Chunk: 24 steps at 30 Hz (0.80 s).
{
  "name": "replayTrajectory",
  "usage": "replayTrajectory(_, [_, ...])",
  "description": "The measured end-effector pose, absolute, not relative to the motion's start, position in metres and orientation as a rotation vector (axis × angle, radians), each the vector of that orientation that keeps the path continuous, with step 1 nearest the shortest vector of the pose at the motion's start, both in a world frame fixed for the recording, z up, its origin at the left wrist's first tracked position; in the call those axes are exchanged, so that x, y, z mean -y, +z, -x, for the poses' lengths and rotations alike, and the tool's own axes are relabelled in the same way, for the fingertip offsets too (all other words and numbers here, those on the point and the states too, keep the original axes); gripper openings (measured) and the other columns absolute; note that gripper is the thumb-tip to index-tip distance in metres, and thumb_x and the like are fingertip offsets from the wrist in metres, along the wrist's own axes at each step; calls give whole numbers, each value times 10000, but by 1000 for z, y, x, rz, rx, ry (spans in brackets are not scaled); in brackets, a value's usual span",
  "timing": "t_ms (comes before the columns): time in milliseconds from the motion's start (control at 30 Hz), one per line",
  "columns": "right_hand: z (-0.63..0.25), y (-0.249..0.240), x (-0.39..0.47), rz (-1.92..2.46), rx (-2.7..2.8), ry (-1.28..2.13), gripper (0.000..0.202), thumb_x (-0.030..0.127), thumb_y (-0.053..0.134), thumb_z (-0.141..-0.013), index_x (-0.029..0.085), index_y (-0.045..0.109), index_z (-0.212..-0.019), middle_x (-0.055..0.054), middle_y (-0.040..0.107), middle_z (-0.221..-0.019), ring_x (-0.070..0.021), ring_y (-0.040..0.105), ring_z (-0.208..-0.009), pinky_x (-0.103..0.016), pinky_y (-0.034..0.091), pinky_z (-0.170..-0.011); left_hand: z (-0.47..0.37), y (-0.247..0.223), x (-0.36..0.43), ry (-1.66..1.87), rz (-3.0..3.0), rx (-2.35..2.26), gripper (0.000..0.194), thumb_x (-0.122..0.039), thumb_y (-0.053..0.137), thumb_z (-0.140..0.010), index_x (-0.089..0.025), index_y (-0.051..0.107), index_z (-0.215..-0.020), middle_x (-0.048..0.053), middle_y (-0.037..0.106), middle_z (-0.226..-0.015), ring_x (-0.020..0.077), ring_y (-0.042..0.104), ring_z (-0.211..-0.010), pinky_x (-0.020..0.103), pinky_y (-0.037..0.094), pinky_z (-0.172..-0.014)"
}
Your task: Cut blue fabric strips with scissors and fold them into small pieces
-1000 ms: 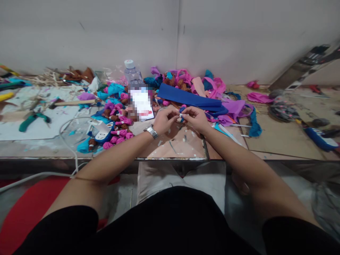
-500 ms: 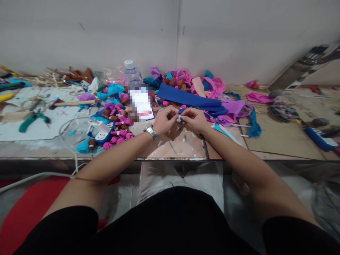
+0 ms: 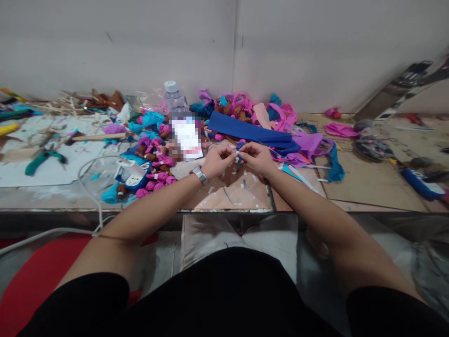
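Blue piece (image 3: 240, 146): small, over the worktop (image 3: 245, 196), just nearer than the folded blue cloth (image 3: 249, 130)
Left hand (image 3: 218, 160): fingers pinching it; metal watch (image 3: 199, 175) worn
Right hand (image 3: 257, 159): fingers pinching it opposite
Phone (image 3: 189, 133): left of both

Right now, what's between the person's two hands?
In the head view, a small dark-blue piece and a white bit lie between the left hand and the right hand, pinched by both; their exact shapes are too small to tell.
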State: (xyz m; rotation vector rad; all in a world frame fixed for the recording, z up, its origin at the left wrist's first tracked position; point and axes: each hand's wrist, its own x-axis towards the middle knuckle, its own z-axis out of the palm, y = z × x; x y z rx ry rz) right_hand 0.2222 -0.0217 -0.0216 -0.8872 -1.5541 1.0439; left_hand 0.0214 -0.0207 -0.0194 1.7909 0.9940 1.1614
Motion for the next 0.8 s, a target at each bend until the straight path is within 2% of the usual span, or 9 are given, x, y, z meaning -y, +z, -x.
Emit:
replayTrajectory(100, [-222,-21,23,877,1556,1058,418,496,836,-822,208,711,-1099,0,698,-817,-153,656,-685,-290,570,-656,-21,-17,21,1161,-1785,-984,391,-561,745,-881,-184,676,-802,10,671,-653,133,608,-579,272,485,-582])
replayTrajectory(167, [-222,-20,24,866,1557,1076,556,485,839,-823,241,654,-1288,13,690,-839,-153,650,-692,-286,575,-663,-22,-16,22,1160,-1801,-967,383,-551,737,-888,-186,663,-798,8,667,-656,135,611,-588,278,493,-598])
replayTrajectory(233, [-222,-20,25,851,1570,1106,648,472,840,-824,262,591,-1384,17,690,-865,-156,657,-707,-284,575,-673,-22,-15,23,1153,-1820,-944,366,-540,722,-899,-190,655,-811,10,675,-679,141,622,-603,285,497,-608])
replayTrajectory(400, [-224,-19,23,844,1637,1075,558,438,847,-808,236,637,-1284,-11,697,-962,-165,675,-820,-285,583,-750,-23,-15,25,1102,-1967,-954,339,-506,690,-917,-195,645,-789,13,666,-686,141,573,-608,288,454,-599])
replayTrajectory(800, [-218,-25,20,835,1512,1156,617,495,840,-821,271,583,-1336,9,653,-934,-133,621,-690,-267,566,-642,-21,-19,22,1045,-1970,-933,287,-465,677,-907,-189,666,-829,31,716,-771,151,596,-655,295,462,-638])
